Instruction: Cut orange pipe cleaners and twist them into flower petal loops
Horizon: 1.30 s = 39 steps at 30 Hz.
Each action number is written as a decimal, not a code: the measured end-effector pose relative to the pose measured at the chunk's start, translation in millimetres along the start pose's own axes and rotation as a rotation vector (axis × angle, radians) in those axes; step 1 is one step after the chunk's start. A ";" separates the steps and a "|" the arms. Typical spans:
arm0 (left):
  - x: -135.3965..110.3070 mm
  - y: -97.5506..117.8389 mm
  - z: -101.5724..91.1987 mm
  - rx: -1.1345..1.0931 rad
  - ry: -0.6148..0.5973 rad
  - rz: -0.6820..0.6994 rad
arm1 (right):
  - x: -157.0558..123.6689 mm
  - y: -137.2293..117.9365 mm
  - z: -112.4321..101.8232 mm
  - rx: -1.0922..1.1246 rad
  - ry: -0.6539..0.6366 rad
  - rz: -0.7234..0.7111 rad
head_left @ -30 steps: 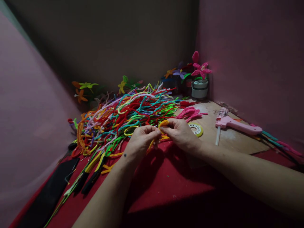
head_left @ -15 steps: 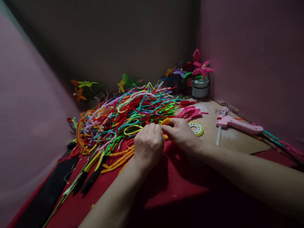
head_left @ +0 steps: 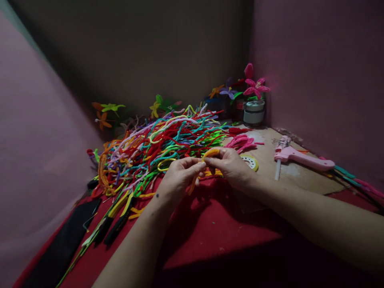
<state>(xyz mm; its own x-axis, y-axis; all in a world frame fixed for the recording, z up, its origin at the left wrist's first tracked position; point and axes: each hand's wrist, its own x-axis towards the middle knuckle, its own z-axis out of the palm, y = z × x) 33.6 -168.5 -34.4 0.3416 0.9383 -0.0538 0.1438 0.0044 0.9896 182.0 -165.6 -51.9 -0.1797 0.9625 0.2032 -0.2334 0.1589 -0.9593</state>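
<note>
Watching from afar, I see the left hand (head_left: 177, 176) and right hand (head_left: 233, 166) together — both pinching an orange fuzzy stem (head_left: 211, 152).

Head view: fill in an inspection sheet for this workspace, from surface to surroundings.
Surface: red cloth, with a brown board at the right.
Job's things: one orange fuzzy stem, curved at its upper end.
Clutter: large tangled pile of coloured stems; yellow-and-white roll, partly hidden; pink glue gun on the board.
Hands: left hand and right hand both pinch the orange fuzzy stem.
Cables: black cord running from the glue gun toward the right edge.
Surroundings: pink wall at right; fuzzy pink flower at the back.
</note>
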 end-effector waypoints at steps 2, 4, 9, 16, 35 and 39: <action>0.3 -1.0 -2.7 -0.051 0.001 -0.048 | -1.2 -2.0 1.4 -0.047 0.003 -0.017; 0.4 -1.8 -3.1 -0.065 0.025 -0.070 | -1.5 -2.6 2.1 -0.102 0.004 -0.052; -1.2 -4.4 6.6 0.312 0.221 0.183 | -1.2 1.6 2.4 -0.112 0.058 -0.022; -5.0 -16.0 19.0 1.541 0.451 0.935 | 2.4 13.3 2.6 0.137 0.121 0.210; -13.0 -7.8 25.1 1.209 0.388 0.565 | 3.1 9.0 -1.5 -0.217 0.165 -0.026; -6.9 5.0 4.4 0.490 0.342 0.255 | 4.0 4.9 -4.2 -0.073 0.043 0.063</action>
<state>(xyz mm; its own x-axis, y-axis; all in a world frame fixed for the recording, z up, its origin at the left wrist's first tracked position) 36.0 -176.5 -29.7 0.1181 0.9465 0.3002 0.5323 -0.3156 0.7856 184.1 -160.0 -56.6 -0.1499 0.9795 0.1346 -0.1525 0.1116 -0.9820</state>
